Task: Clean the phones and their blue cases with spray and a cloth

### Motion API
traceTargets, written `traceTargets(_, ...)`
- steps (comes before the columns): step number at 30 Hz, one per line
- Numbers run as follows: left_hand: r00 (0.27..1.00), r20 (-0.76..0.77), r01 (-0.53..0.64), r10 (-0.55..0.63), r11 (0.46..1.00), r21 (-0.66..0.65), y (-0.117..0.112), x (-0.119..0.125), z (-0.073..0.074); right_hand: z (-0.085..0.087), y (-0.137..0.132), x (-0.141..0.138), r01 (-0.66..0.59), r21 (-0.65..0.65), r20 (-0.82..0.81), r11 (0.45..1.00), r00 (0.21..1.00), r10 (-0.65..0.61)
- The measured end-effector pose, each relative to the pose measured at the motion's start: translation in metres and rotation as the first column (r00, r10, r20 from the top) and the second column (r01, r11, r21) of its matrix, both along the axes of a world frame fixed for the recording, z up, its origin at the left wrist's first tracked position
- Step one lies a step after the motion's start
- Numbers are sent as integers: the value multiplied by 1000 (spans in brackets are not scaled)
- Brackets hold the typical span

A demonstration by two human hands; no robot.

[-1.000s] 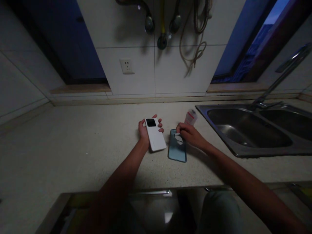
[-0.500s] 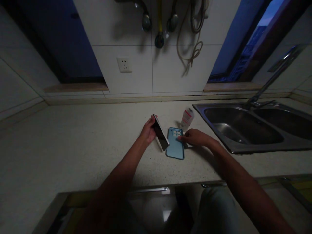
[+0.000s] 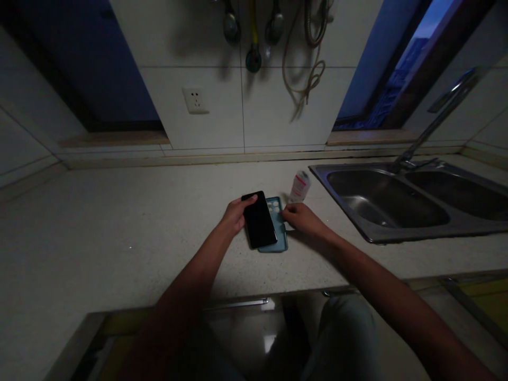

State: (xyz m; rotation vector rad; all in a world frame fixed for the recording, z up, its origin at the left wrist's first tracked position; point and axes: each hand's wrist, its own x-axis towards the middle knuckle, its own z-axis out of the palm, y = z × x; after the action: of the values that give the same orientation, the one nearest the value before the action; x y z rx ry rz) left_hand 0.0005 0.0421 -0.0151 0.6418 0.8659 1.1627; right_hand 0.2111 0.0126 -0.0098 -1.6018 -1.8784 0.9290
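My left hand [image 3: 235,216] is closed on the left edge of a black smartphone [image 3: 260,222], its thumb lying over the upper screen. The phone faces up and overlaps the left part of a light blue phone case [image 3: 281,235]. The case rests on the counter with its inside up, and its camera cutouts show near the top. My right hand [image 3: 299,216] has its fingers pinched at the case's right edge; the fingertips are partly hidden. Just behind that hand a small clear bottle [image 3: 299,186] with a pink-and-white label stands slightly tilted in view.
The pale countertop [image 3: 178,211] runs along a tiled wall with a power socket [image 3: 195,100]. A steel double sink [image 3: 373,235] with a faucet [image 3: 432,121] is set into the right side. Pipe valves and a looped cord [image 3: 313,79] hang above.
My left hand has turned the phone from a steep tilt to nearly flat and brought it over the case. My right hand has moved from the camera cutouts to the case's right edge.
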Motion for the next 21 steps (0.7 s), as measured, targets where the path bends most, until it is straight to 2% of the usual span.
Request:
traceTargets(4,990,-110,-90,90,996,4,-3,2,1,-8,-1,-8,-11,10,-163,1000,986,12)
traceTargets(8,929,-299,-192,218,975,111,-5,5,2,-11,-1,-17,-20,49,-197,999,980,30)
traceTargets(15,866,-379,-241,326,936,256,-11,18,-1,-22,5,-21,51,119,-275,992,961,-17)
traceTargets(21,822,-364,-318,439,883,346,-11,31,-9,-30,8,-25,113,187,-308,976,950,-51)
